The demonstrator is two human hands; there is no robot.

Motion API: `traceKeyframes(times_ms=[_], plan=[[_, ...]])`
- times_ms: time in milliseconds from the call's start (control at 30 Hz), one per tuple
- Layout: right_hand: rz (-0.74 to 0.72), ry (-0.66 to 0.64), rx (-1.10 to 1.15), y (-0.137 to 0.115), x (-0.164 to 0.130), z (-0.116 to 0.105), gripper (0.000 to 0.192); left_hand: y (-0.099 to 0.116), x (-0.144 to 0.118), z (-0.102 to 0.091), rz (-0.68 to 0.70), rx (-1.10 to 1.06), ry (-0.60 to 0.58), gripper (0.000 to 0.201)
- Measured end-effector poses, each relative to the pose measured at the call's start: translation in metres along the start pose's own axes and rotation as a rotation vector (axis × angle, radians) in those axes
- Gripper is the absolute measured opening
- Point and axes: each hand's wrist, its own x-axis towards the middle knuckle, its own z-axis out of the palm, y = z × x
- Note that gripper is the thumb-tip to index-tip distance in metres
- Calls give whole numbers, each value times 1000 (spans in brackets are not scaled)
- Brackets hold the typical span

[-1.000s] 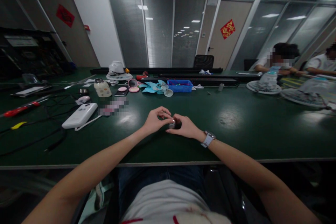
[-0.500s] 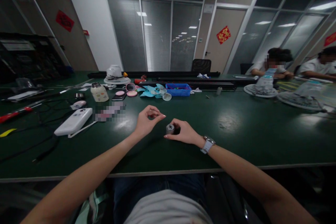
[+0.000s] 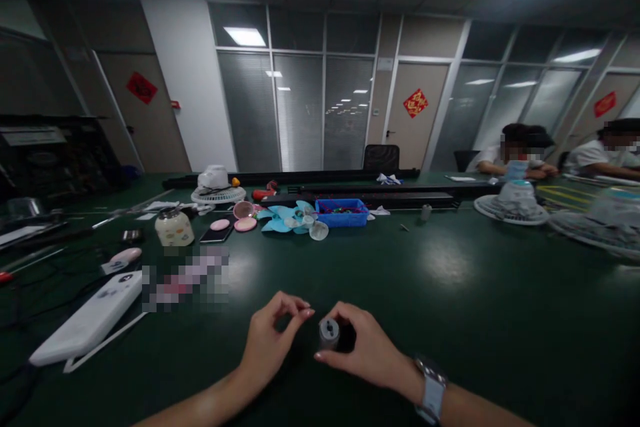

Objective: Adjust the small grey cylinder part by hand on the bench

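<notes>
My right hand (image 3: pixel 370 345) curves its thumb and fingers around a small grey metal cylinder (image 3: pixel 329 332), perhaps a small motor, which stands upright on the green table. The cylinder's top faces me and shows dark openings. Just left of it, my left hand (image 3: pixel 273 333) is closed in a pinch, thumb against fingertips. Whatever is between those fingertips, if anything, is too small to make out. The left fingertips are close to the cylinder but apart from it.
Farther back lie light blue fan blades (image 3: pixel 285 219), a blue bin (image 3: pixel 343 213) with small parts, and another small cylinder (image 3: pixel 426 212). On the left are a white power bank (image 3: pixel 90 317), a cream bottle (image 3: pixel 174 227) and cables. White fan guards (image 3: pixel 510 209) and two people are at right.
The camera view has tilted up, so the hands and table sit lower in the picture. Both hands keep nearly the same pose around and beside the cylinder.
</notes>
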Motion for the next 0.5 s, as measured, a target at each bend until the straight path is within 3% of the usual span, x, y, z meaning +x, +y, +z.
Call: traceKeyframes(times_ms=[100,300,500], plan=[[45,-4,45,8,4,6,39,2,0,5,58,-33,20,16],[127,-20,-37,21,27,14,38,1,22,15,196,-126,-85,16],[19,-58,-90,45,45,13,39,-20,41,22,341,-203,-190,22]])
